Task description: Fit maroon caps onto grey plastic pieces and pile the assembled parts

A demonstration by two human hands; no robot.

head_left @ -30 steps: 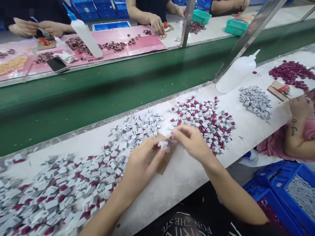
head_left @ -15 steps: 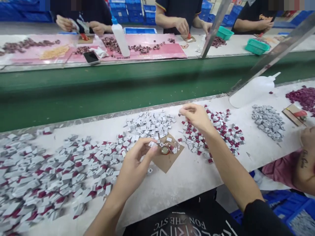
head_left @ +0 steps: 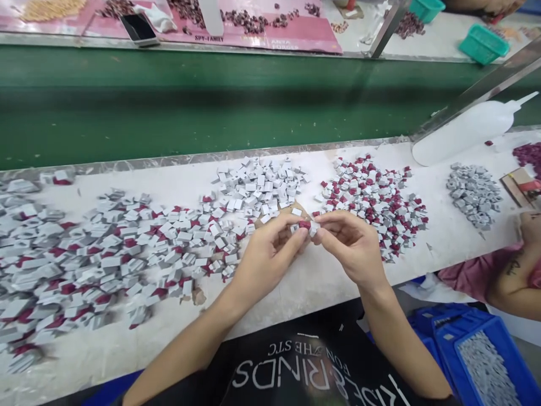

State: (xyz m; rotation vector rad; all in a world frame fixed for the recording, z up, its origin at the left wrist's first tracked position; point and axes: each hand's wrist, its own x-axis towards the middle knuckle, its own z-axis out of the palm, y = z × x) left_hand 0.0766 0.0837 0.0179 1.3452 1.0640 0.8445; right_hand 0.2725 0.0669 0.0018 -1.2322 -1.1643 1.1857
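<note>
Maroon-and-grey piece [head_left: 305, 225] in both hands [head_left: 269, 248] [head_left: 357, 245]

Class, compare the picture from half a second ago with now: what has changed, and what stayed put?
The right hand has come back from beside the mixed pile to meet the left hand; the fingers of both are now at a maroon-and-grey piece. The mixed pile and the white bottle stayed put.

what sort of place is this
Most likely a small-parts assembly workshop or factory: heaps of small grey and dark red pieces lie along the long white bench, a blue crate of grey parts stands below it, and another person's arm shows farther along.
</note>
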